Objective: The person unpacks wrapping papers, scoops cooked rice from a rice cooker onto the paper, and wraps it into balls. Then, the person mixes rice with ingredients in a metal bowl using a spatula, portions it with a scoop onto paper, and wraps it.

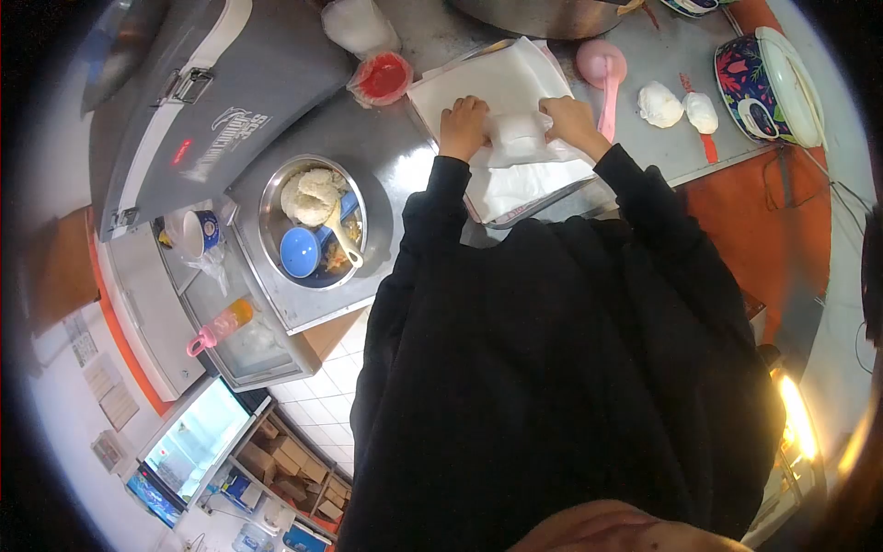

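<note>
Head view shows the left hand [465, 128] and the right hand [572, 121] at opposite ends of a folded white paper bundle [518, 136]. The fingers of each hand are curled in and closed on the bundle's ends, narrow rather than spread. The bundle lies between the hands, over white paper sheets [515, 189] on a shallow tray [544, 207], which sits on the metal tabletop [397, 152]. Beyond the tray's left corner is a container with something red [379, 79]; a pink ladle [602, 66] lies just beside the right side. Farther right are two white bundles [659, 104] and a flowered pot [747, 90]. Well left of the tray, a steel bowl [268, 216] holds rice [305, 196], a blue bowl [300, 252] and a pale spoon [344, 241].
</note>
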A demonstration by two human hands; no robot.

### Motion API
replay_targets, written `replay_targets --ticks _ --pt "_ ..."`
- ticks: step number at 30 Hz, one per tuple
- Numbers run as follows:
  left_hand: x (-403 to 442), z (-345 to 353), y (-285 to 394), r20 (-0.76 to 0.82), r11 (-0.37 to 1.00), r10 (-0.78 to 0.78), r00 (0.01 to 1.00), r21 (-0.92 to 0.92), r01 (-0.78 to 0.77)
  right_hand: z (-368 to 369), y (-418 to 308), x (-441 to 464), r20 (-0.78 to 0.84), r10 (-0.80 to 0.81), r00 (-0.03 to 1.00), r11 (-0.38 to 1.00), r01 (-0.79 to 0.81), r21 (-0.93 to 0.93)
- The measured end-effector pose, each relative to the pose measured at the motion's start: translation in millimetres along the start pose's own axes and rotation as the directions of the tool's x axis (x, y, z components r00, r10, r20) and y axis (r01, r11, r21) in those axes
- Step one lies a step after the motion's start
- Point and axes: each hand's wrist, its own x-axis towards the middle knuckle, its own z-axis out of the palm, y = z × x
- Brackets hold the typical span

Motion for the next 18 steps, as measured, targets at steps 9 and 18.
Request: replay_targets --ticks 9,18 --pt "-41.1 1.9 25.0 -0.352 1.0 -0.028 0.936 -0.015 0.024 37.0 -2.1 -18.2 -0.46 0.026 0.888 0.908 0.171 0.382" --pt "-51.9 -10.8 29.1 -0.1 0.93 -0.052 0.994 -0.367 0.012 14.6 4.2 -26.8 -0.429 -0.325 0.843 0.893 0.423 0.155"
